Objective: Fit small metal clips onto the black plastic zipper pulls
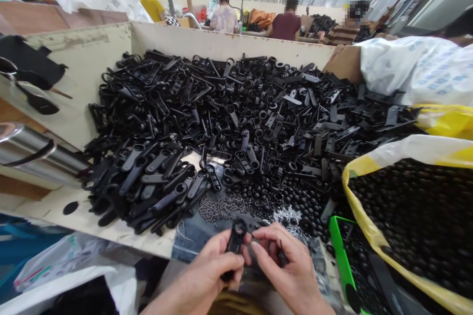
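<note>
My left hand [218, 263] is closed around a black plastic arm with a ring-shaped end [239, 229], the ring pointing up and away from me. Close beside it on the right is my right hand [283, 266], its fingers curled and thumb near the index fingertip. Something small and dark shows within the right fingers, too hidden to name. Just beyond the hands lie a heap of small grey screws [221, 206] and a heap of shiny silver screws [288, 216]. Small round black parts [291, 192] spread behind them.
A large pile of black plastic parts [207, 93] fills the walled bench [229, 42]. On the right stand a green tray [337, 241] and a yellow-edged bag [369, 226] of black balls. A steel flask [44, 152] lies left. Several people sit beyond the back wall.
</note>
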A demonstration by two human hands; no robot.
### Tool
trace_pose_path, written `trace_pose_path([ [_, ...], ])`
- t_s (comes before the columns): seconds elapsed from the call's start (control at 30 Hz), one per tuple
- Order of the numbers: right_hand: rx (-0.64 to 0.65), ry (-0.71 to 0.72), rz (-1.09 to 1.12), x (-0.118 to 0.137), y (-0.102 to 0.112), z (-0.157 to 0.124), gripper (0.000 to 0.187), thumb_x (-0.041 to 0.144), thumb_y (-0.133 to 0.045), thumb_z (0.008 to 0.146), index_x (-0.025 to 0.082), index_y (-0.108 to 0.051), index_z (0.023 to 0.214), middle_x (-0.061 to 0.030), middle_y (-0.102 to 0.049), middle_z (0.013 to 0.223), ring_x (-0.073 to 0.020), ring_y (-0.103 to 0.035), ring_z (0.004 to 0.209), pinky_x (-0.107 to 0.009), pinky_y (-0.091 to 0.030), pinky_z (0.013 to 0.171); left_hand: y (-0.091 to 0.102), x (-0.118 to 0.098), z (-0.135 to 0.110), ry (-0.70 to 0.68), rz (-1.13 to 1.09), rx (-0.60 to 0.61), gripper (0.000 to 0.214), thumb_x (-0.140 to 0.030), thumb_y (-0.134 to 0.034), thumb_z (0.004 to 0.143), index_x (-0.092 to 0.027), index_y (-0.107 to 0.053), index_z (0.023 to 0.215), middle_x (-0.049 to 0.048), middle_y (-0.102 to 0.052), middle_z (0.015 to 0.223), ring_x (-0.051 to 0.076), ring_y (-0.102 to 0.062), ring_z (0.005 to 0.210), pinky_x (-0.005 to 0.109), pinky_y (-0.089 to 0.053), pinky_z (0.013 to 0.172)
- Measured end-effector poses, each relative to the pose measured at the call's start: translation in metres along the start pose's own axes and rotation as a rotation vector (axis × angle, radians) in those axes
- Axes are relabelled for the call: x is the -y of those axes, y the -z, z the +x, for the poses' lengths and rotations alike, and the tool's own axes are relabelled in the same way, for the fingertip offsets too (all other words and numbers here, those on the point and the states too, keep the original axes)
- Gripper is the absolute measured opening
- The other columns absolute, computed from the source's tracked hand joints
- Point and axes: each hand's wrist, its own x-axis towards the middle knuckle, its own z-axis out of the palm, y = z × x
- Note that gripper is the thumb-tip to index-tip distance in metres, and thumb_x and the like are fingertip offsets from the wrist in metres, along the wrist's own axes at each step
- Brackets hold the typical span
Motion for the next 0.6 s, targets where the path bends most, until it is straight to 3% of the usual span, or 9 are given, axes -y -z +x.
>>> trace_pose_path([
  [0.07, 0.067, 0.053, -0.027, 0.0, 0.001, 0.002, 0.011, 0.014, -0.065, 0.095, 0.021, -0.071, 0.101, 0.001, -0.067, 0.077, -0.0114, -0.055, 0.052, -0.022, -0.044, 0.047, 0.005, 0.002, -0.003, -0.025, 0.065, 0.016, 0.04, -0.029, -0.084, 0.067, -0.017, -0.07, 0.102, -0.0044, -0.061, 0.08, 0.008, -0.044, 0.064, 0.022, -0.038, 0.063],
  [0.17, 0.136, 0.137, -0.073, 0.001, 0.0, 0.007, 0.011, 0.013, -0.063, 0.098, 0.02, -0.069, 0.104, -0.0006, -0.067, 0.079, -0.0126, -0.058, 0.056, -0.023, -0.046, 0.05, 0.013, 0.013, -0.002, -0.039, 0.111, -0.026, 0.06, -0.036, -0.083, 0.073, -0.02, -0.063, 0.127, -0.0036, -0.063, 0.085, 0.01, -0.047, 0.067, 0.024, -0.041, 0.069],
  [0.27, 0.154, 0.171, -0.094, 0.0, -0.004, 0.01, 0.01, 0.013, -0.062, 0.099, 0.02, -0.068, 0.104, -0.0013, -0.066, 0.079, -0.0136, -0.06, 0.059, -0.023, -0.049, 0.053, 0.021, 0.028, 0.004, -0.062, 0.133, -0.079, 0.079, -0.037, -0.08, 0.075, -0.02, -0.051, 0.146, -0.0021, -0.065, 0.084, 0.013, -0.054, 0.069, 0.027, -0.043, 0.07],
  [0.4, 0.149, 0.186, -0.087, -0.003, -0.008, 0.008, 0.012, 0.013, -0.06, 0.1, 0.019, -0.067, 0.107, -0.0014, -0.066, 0.081, -0.0132, -0.059, 0.059, -0.023, -0.049, 0.053, 0.024, 0.035, 0.007, -0.052, 0.229, -0.159, 0.095, -0.038, -0.078, 0.078, -0.014, -0.035, 0.159, 0.0012, -0.067, 0.086, 0.016, -0.059, 0.072, 0.03, -0.046, 0.072],
  [0.47, 0.132, 0.171, -0.088, -0.004, -0.01, 0.007, 0.011, 0.014, -0.06, 0.1, 0.019, -0.067, 0.107, -0.0009, -0.066, 0.08, -0.0131, -0.059, 0.058, -0.023, -0.048, 0.053, 0.023, 0.032, 0.006, -0.04, 0.29, -0.18, 0.094, -0.037, -0.076, 0.08, -0.012, -0.033, 0.16, 0.0036, -0.068, 0.091, 0.017, -0.061, 0.075, 0.031, -0.047, 0.076],
  [0.6, 0.113, 0.107, -0.097, -0.001, -0.013, 0.006, 0.009, 0.015, -0.06, 0.101, 0.02, -0.067, 0.104, 0.0003, -0.066, 0.078, -0.0125, -0.058, 0.056, -0.023, -0.048, 0.053, 0.021, 0.021, 0.002, -0.034, 0.405, -0.169, 0.077, -0.037, -0.07, 0.085, -0.017, -0.045, 0.155, 0.0077, -0.071, 0.104, 0.02, -0.064, 0.088, 0.032, -0.048, 0.089],
])
